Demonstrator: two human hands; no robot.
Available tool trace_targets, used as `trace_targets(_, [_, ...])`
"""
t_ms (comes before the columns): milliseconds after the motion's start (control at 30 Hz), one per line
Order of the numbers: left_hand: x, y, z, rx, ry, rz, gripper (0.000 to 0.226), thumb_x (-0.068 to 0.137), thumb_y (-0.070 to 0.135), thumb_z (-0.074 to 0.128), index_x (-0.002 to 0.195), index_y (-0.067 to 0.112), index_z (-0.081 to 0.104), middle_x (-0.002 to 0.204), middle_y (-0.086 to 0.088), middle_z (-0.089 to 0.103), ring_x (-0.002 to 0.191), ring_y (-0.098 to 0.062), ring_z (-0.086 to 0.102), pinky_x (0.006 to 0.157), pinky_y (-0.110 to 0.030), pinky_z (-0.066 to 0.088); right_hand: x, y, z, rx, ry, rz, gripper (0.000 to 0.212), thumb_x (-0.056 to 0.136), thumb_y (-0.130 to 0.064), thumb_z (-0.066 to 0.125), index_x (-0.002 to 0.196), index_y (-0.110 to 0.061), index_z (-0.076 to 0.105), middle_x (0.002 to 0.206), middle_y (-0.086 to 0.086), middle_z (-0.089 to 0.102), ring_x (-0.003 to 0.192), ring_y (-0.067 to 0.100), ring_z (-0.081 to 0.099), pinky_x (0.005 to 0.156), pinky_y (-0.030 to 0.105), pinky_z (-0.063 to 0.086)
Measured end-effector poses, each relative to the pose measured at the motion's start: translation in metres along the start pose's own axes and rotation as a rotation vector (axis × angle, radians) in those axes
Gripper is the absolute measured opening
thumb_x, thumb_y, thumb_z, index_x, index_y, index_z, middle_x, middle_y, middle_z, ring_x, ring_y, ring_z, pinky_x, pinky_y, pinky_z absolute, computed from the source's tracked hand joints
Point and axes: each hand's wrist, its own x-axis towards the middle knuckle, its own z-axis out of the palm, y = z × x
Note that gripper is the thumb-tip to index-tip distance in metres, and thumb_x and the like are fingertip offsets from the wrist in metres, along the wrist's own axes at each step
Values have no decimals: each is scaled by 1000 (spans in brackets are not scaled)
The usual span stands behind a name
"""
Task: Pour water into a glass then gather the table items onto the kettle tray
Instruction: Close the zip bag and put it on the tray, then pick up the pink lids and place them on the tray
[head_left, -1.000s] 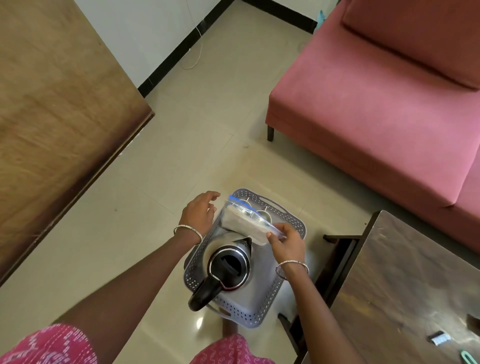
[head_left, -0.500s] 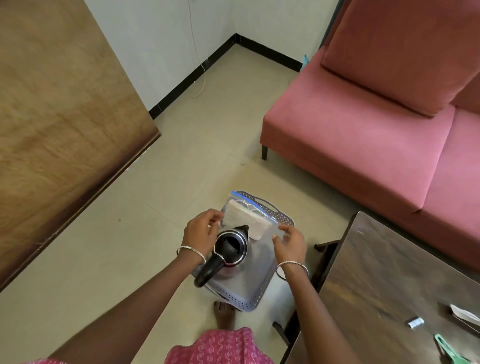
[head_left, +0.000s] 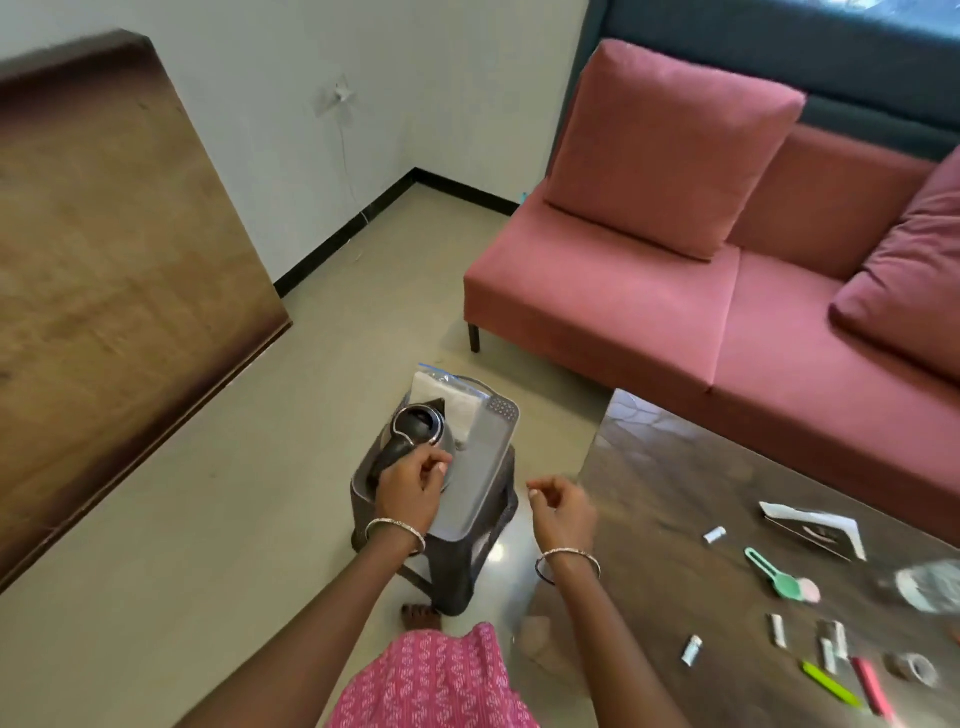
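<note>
Several small items (head_left: 777, 630) on the counter (head_left: 675, 493), at four o'clock of the tray (head_left: 483, 467), are best fetched by the empty, slack right grip (head_left: 563, 506) while the tray's kettle (head_left: 415, 423) is steadied by the clasping left grip (head_left: 410, 486).

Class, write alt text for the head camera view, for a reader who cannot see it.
A person's left hand holds the handle of a kettle on a grey tray atop a dark stool, with a zip bag lying at the tray's far end. The right hand hovers empty beside a table strewn with small items.
</note>
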Motion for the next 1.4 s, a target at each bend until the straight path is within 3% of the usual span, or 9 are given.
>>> trace_targets(133, [-59,26,19,-11,-62,9,12,87,11,62,87,21,69,80,6,69,75,-12,64,72,-26,52,-48,32,-47,32,62,9,14,85,-7,65,89,-13,77,84,4,75,79,18,67,73,23,45])
trace_targets(233, [-96,47,41,13,-123,37,10,87,12,63,86,21,69,80,6,70,75,-12,63,71,-25,49,-76,57,-84,50,114,28,14,84,-7,66,86,-17,76,81,-1,73,74,11,63,69,17,41])
trace_targets(467, [-158,99,117,5,-348,84,15,87,12,63,85,26,69,75,12,68,70,-4,62,62,-13,45,-113,132,-182,90,306,174,14,82,-10,67,84,-21,75,72,-5,72,70,13,66,67,22,45])
trace_targets(600, [-179,131,164,-4,-430,122,14,86,9,62,85,20,70,74,7,68,72,-13,64,70,-31,53,-117,168,-230,150,409,257,14,81,-10,66,82,-22,74,67,-7,71,64,9,63,60,8,40])
trace_targets(700, [-187,153,202,33,-472,156,14,86,10,62,86,21,70,78,7,70,74,-12,65,74,-33,54,-115,193,-262,202,447,306,14,82,-10,65,83,-22,73,70,-6,73,69,12,66,67,21,45])
trace_targets(867, [-202,191,276,48,-522,149,15,85,8,61,86,21,70,77,4,69,74,-17,64,74,-37,54,-98,246,-320,226,488,344,16,82,-8,67,81,-22,73,67,-9,71,62,0,62,64,21,44])
trace_targets(1067, [-233,219,348,101,-550,119,15,86,8,60,88,19,69,83,4,71,75,-16,64,75,-34,53,-76,304,-384,223,475,400,15,81,-11,65,77,-24,71,67,-6,72,67,12,66,69,31,52])
trace_targets(1400, [-262,228,419,182,-579,59,16,85,8,59,86,22,68,80,8,70,74,-16,64,74,-37,54,-45,376,-441,224,428,460,18,82,-7,63,81,-23,72,68,-4,71,68,17,65,68,28,50])
